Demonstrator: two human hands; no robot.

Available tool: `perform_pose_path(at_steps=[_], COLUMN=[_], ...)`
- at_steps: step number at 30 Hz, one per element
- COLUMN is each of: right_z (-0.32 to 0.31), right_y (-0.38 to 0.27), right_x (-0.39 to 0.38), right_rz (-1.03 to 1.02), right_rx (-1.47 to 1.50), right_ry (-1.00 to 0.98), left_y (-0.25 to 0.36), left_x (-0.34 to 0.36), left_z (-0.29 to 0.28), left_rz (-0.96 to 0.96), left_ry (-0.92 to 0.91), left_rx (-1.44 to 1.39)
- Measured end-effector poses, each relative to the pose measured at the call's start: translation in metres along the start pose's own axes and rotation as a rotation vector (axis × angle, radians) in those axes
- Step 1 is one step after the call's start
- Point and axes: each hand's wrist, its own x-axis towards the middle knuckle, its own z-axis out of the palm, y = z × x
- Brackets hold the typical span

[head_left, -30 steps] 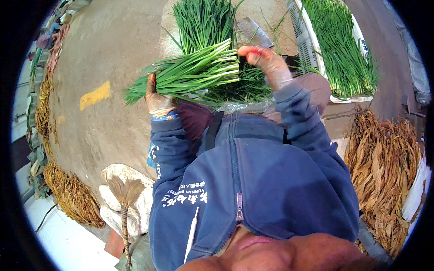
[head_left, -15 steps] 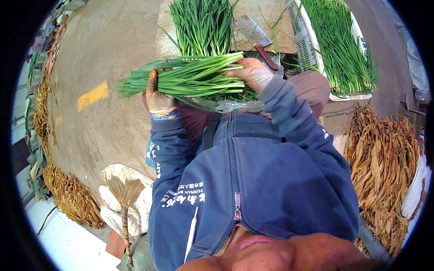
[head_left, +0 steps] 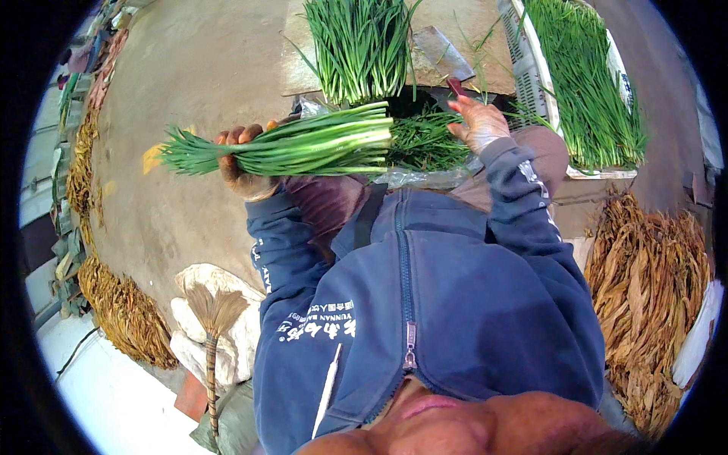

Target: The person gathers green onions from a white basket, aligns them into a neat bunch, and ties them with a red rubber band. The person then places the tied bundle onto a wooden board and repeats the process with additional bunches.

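Observation:
My left hand [head_left: 246, 163] is closed around the leafy part of a bunch of garlic chives [head_left: 326, 140]. The bunch lies level across my lap, its pale cut ends pointing right. Free of the bunch, my right hand [head_left: 482, 125] is open with fingers apart, close to the dark red handle of a cleaver [head_left: 446, 54]. That cleaver rests on a board [head_left: 497, 72] in front of me, with a larger pile of chives [head_left: 356, 49] to its left. Below the held bunch, green trimmings [head_left: 432, 140] lie in clear plastic [head_left: 425, 179] between my knees.
A white plastic crate [head_left: 547, 98] full of chives [head_left: 591, 91] stands at the right. Dried brown leaves [head_left: 644, 296] are heaped at the lower right, with more dried leaves [head_left: 125, 311] along the left. A straw broom [head_left: 212, 334] leans on a pale sack [head_left: 189, 345] at the lower left.
My right hand has let go of the cut ends and moved right, toward the cleaver handle. The left hand has turned and now grips the bunch from beneath, slightly farther left.

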Motion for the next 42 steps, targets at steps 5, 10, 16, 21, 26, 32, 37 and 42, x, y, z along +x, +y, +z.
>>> perform_pose_path(at_steps=[5,10,16,21,26,32,37,42], right_z=[0.02,0.063,0.007,0.01,0.032,0.011,0.007,-0.004], right_y=[-0.066,-0.084,-0.021,-0.081,-0.087,-0.08,-0.035,-0.031], right_x=[-0.003,0.002,0.021,0.018,0.047,0.048,0.063,0.053], right_rz=[-0.137,0.031,0.212,-0.187,-0.292,0.047,0.021,0.0], right_rx=[0.062,0.431,-0.219,-0.135,0.048,0.917,1.273,1.396], right_ry=[-0.177,-0.401,-0.053,-0.248,-0.505,-0.677,-0.548,-0.555], left_y=[0.006,-0.001,0.007,-0.004,-0.085,-0.16,-0.166,-0.158], left_x=[0.001,0.005,0.0,0.013,0.069,0.103,0.093,0.011], left_z=[0.002,0.008,0.021,-0.008,0.106,0.133,0.116,0.052], left_rz=[-0.041,-0.074,-0.029,-0.015,-0.598,-0.635,-0.204,-0.527], left_ry=[-0.174,-0.282,0.092,0.119,0.266,0.176,0.166,0.162], left_rx=[-0.086,-0.058,0.181,0.979,0.648,0.829,1.004,0.821])
